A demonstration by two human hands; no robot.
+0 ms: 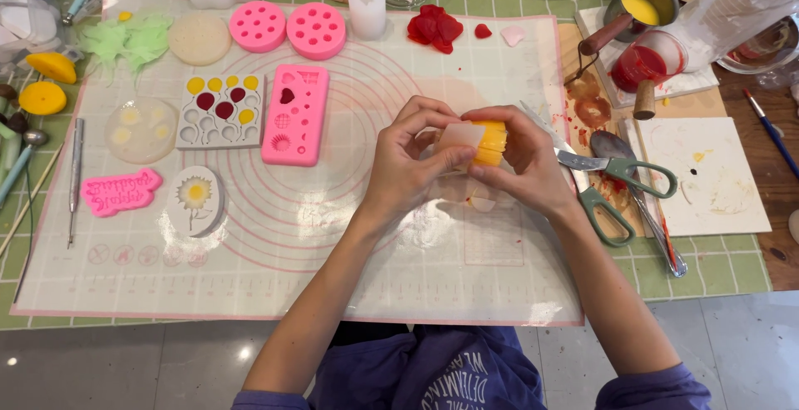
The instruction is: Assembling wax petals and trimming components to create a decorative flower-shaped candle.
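My table is covered with a green checked cloth, and over it lies a translucent silicone mat printed with pink circles, crowded with craft moulds. From my head camera, I see both my hands meeting over the middle of the mat. My left hand and my right hand are curled around a small translucent mould with a ribbed yellow piece inside it, held just above the mat.

I judge that I am working the yellow piece out of its soft mould; that calls for peeling the wall back gently while my other fingers keep the piece steady, so the ribs don't crack.

My left fingers are bent close, thumb and fingertips pinching the pale end of the mould. My right fingers wrap over the yellow end, closed snugly on it, nothing else in either hand.

Just right of my right hand lie green-handled scissors and a spoon; a pink rectangular mould sits well to the left.
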